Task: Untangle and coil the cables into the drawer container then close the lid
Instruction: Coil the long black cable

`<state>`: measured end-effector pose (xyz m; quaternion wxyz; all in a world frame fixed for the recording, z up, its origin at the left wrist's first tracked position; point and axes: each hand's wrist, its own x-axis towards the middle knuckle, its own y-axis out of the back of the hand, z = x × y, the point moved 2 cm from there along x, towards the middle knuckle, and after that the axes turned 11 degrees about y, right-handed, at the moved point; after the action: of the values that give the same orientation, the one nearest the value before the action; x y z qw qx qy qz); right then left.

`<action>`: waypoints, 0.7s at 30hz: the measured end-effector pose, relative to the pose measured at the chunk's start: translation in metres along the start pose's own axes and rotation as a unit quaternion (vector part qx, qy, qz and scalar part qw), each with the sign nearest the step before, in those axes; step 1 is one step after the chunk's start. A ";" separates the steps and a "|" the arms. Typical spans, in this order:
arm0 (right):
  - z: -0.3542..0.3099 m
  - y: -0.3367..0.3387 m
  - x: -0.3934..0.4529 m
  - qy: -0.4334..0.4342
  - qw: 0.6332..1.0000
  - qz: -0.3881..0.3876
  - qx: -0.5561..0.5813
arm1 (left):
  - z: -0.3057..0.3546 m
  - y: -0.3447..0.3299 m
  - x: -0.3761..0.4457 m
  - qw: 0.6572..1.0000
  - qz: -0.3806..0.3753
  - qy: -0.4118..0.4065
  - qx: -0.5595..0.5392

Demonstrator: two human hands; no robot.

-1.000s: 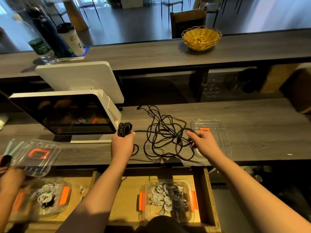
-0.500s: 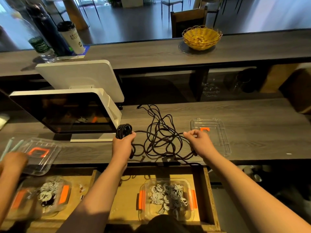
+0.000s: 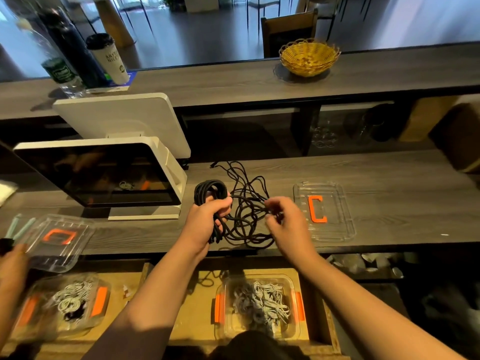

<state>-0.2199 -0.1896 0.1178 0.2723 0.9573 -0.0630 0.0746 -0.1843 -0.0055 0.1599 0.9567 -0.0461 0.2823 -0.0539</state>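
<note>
My left hand point(image 3: 205, 224) grips a coil point(image 3: 209, 192) of black cable, fingers curled round the lower part of the loops so that the bundle stands up above my fist. From the coil the rest of the cable point(image 3: 246, 203) runs right in a loose tangle over the counter point(image 3: 389, 178), with one end trailing back toward the monitor point(image 3: 104, 175). My right hand point(image 3: 285, 222) is at the right edge of the tangle, thumb and fingers pinching a strand there; the hand is blurred, so I cannot tell exactly how the fingers lie.

Just right of that hand a clear lid point(image 3: 324, 211) with an orange clip lies flat on the counter. Below the counter edge the drawer point(image 3: 197, 294) is open, and in it sits a clear container point(image 3: 257, 307) with orange latches, holding pale coiled cables. It has no lid on.

At the far left another person's hand point(image 3: 13, 263) touches a second clear lid point(image 3: 55, 242) that overhangs the counter edge, above a second container point(image 3: 65, 305) of pale cables with some black among them.

On the upper shelf point(image 3: 233, 84) stand a wicker basket point(image 3: 309, 57), a paper cup point(image 3: 109, 58) and a dark bottle point(image 3: 75, 48).
</note>
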 end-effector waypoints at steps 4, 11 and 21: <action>-0.006 -0.017 -0.003 0.046 0.996 -0.076 0.012 | 0.003 -0.004 -0.004 1.000 -0.012 0.012 0.015; -0.011 -0.018 -0.008 0.094 0.995 0.010 -0.025 | 0.008 -0.004 -0.010 0.995 -0.086 0.031 -0.037; 0.006 -0.027 0.005 -0.051 0.998 -0.031 0.029 | 0.017 -0.006 -0.016 0.980 -0.180 0.047 -0.063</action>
<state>-0.2096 -0.1703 0.1000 0.2426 0.9689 -0.0453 0.0188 -0.1894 -0.0079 0.1832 0.9122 -0.1539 0.3167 -0.2097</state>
